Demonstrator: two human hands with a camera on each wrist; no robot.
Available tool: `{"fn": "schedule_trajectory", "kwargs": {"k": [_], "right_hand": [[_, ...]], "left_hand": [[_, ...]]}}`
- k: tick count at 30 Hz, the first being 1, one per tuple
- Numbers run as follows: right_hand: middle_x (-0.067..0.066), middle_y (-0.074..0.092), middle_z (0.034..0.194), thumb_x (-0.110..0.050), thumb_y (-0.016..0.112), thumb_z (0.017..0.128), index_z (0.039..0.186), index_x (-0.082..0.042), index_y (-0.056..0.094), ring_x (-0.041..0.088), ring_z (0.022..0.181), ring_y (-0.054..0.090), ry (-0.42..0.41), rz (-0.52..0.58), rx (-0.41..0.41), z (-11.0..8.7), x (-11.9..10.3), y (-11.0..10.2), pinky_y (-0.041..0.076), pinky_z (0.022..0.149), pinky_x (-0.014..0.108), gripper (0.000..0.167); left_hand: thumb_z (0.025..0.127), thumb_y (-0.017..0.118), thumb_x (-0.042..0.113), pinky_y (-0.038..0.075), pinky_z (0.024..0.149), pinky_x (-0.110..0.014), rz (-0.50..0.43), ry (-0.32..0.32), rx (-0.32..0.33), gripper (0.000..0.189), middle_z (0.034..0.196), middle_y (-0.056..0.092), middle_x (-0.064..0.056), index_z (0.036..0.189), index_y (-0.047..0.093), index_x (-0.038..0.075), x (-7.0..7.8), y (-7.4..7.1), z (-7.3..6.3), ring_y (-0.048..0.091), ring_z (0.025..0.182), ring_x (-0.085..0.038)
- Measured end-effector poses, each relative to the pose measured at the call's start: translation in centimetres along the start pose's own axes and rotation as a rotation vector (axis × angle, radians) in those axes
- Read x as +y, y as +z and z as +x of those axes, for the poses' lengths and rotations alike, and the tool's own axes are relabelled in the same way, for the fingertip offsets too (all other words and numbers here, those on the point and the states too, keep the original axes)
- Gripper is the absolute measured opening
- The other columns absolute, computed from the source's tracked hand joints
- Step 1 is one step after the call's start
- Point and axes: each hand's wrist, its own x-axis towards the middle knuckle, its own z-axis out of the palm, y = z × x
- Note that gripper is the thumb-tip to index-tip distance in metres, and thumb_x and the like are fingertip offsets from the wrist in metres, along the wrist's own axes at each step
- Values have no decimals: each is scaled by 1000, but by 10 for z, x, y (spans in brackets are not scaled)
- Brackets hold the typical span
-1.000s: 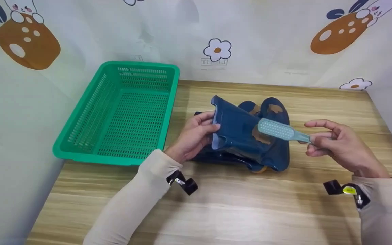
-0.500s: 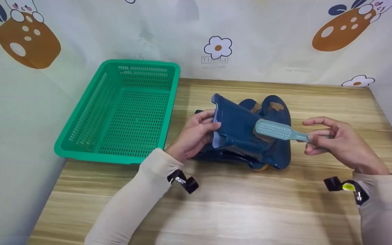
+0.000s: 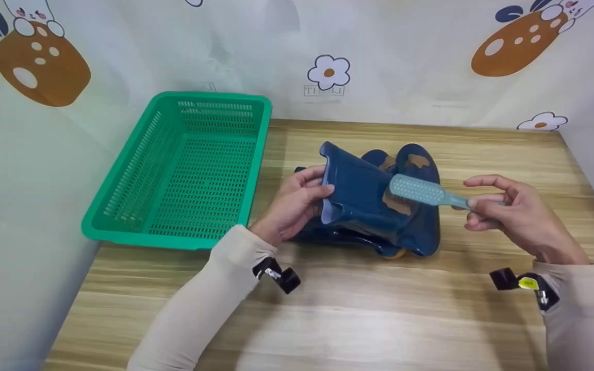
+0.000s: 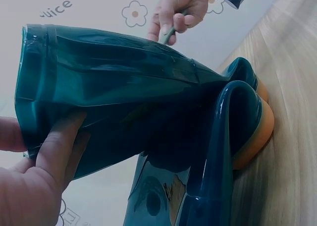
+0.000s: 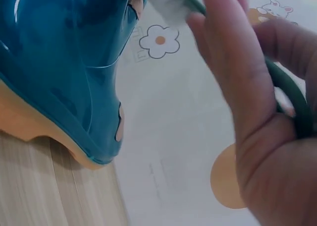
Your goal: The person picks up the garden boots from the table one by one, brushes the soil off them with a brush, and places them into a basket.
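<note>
A pair of dark blue rubber boots lies on the table. The upper boot (image 3: 356,183) has its shaft tilted up, and my left hand (image 3: 297,203) grips the shaft at its open rim, thumb outside. Brown patches, one being a brown patch (image 3: 399,206) on the shaft, mark the boots. My right hand (image 3: 524,219) pinches the handle of a pale green brush (image 3: 418,190), whose head overlaps that shaft patch in the head view. White bristles (image 5: 171,5) show in the right wrist view, facing the boot. Part of the second boot (image 4: 153,191) is hidden under the first.
To the left stands a green plastic basket (image 3: 176,240) with slotted walls. Behind the wooden table (image 3: 359,314) rises a wall covering (image 3: 400,67) printed with flowers and fruit. Both wrists carry small black cameras.
The brush slid slightly left over the brown patch, then shifted back up and right, uncovering more of the patch. My left hand and the boots stay nearly still.
</note>
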Motion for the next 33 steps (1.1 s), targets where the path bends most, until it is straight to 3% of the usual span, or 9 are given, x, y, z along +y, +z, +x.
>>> {"fn": "schedule_trajectory", "kwargs": {"k": [4,7,12,16,18,22,28,33], "right_hand": [[17,74,86,15,51,96,115,-3,67,18,70,72,-42,97,-36,-2,1,0,59,69,31,31],[16,73,87,16,50,96,113,-3,70,17,70,72,-18,96,-50,-1,3,0,59,69,30,32],[16,73,83,13,57,94,107,-4,70,17,67,72,34,62,44,3,4,2,59,67,30,25],[15,73,80,11,61,93,101,-4,69,16,62,71,2,75,146,3,1,4,59,63,28,18],[15,73,79,11,61,93,100,-3,68,15,59,70,-23,102,160,2,0,4,58,61,28,17],[15,72,78,11,60,93,103,-4,68,14,57,68,-23,91,113,0,-1,8,59,61,29,19],[15,73,77,6,66,92,113,0,52,15,58,69,-15,-43,156,1,-2,10,59,62,30,26],[16,72,73,9,62,93,113,0,45,15,55,68,-73,40,175,1,-3,9,59,60,30,27]], "left_hand": [[94,51,-13,59,80,-37,-2,3,0,44,129,61,-27,137,47,-11,0,0,1,68,94,-22],[94,51,-13,58,82,-39,-6,0,4,44,130,61,-26,138,48,-10,0,0,0,68,97,-23],[94,51,-13,58,82,-38,-9,7,5,44,129,62,-26,137,48,-10,0,0,-1,68,97,-23],[94,51,-13,59,79,-36,-12,12,1,44,128,62,-26,137,47,-11,0,0,-1,68,95,-23],[94,51,-13,59,78,-36,-13,12,1,44,127,62,-26,137,48,-11,0,0,-2,68,95,-23],[94,52,-13,59,81,-38,-15,11,0,44,128,62,-26,137,48,-11,0,1,-1,68,97,-23],[94,51,-13,59,79,-37,-8,7,5,44,129,61,-27,137,47,-11,0,2,0,67,96,-24],[94,51,-13,59,79,-37,-6,2,8,45,131,60,-28,139,46,-11,-1,1,-1,67,98,-24]]}}
